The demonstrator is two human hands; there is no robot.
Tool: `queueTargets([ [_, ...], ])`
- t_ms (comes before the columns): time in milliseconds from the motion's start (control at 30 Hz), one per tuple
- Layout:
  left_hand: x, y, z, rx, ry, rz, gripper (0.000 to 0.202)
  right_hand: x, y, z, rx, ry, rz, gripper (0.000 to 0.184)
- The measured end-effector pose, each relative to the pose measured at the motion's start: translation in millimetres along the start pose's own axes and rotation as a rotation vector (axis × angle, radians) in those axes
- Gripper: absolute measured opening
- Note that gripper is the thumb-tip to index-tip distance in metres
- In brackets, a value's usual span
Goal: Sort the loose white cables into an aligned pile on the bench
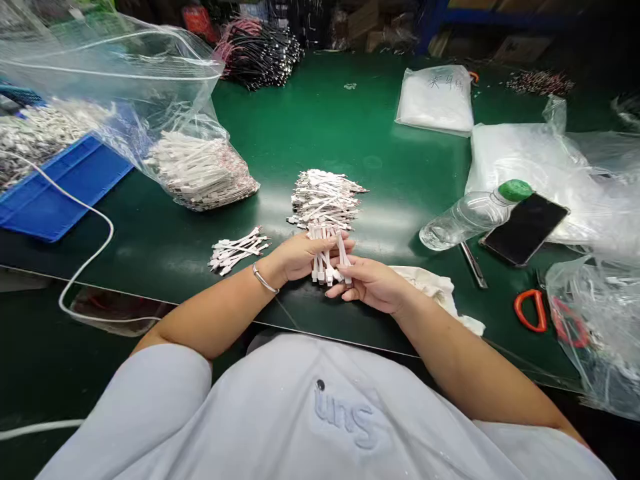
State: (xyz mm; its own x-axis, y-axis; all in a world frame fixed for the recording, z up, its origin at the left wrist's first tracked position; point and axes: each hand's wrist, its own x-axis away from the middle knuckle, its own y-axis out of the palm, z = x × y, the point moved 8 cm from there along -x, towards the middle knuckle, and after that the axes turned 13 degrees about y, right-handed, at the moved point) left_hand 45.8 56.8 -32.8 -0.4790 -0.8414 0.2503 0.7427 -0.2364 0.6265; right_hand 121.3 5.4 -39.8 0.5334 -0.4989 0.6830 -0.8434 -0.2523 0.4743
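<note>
My left hand (pixel 300 257) and my right hand (pixel 373 283) meet near the front edge of the green table (pixel 320 120). Both are closed around a bundle of short white cables (pixel 327 257) held upright between them. Just behind the hands lies a loose pile of the same white cables (pixel 325 197). A smaller heap of white cables (pixel 237 250) rests on the table to the left of my left wrist, which wears a thin bracelet. A white cloth (pixel 435 287) lies under my right wrist.
A clear bag full of white cables (pixel 200 170) sits at the left beside a blue tray (pixel 55 190). At the right are a plastic bottle (pixel 470 217), a black phone (pixel 525 227), red-handled scissors (pixel 530 310) and several plastic bags. Black cables (pixel 260 53) are heaped at the back.
</note>
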Motion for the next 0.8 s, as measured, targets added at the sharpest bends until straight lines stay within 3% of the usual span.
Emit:
queueTargets([
  [100,1.9,3.7,-0.5,-0.018,-0.009,-0.067,0.014,-0.9,-1.0,3.1,0.055,0.019,0.041,0.009],
  [233,1.5,6.3,-2.5,-0.037,-0.009,-0.113,0.023,-0.8,-2.4,3.1,0.194,0.008,0.109,0.016],
  [400,-2.9,-4.6,-0.7,-0.007,-0.022,0.018,0.008,6.7,-12.8,-5.2,0.377,-0.064,0.252,0.008],
  [500,-3.0,-9.6,5.7,0.018,-0.015,0.074,0.009,11.9,-20.3,-11.7,0.362,-0.114,0.289,0.012],
  [700,-2.4,-6.4,12.3,0.05,-0.001,0.031,0.006,15.3,-30.6,-19.9,0.246,-0.18,0.371,0.018],
  [800,-2.3,-8.2,11.6,0.059,-0.017,0.088,0.01,19.2,-34.9,-24.7,0.209,-0.261,0.447,0.024],
])
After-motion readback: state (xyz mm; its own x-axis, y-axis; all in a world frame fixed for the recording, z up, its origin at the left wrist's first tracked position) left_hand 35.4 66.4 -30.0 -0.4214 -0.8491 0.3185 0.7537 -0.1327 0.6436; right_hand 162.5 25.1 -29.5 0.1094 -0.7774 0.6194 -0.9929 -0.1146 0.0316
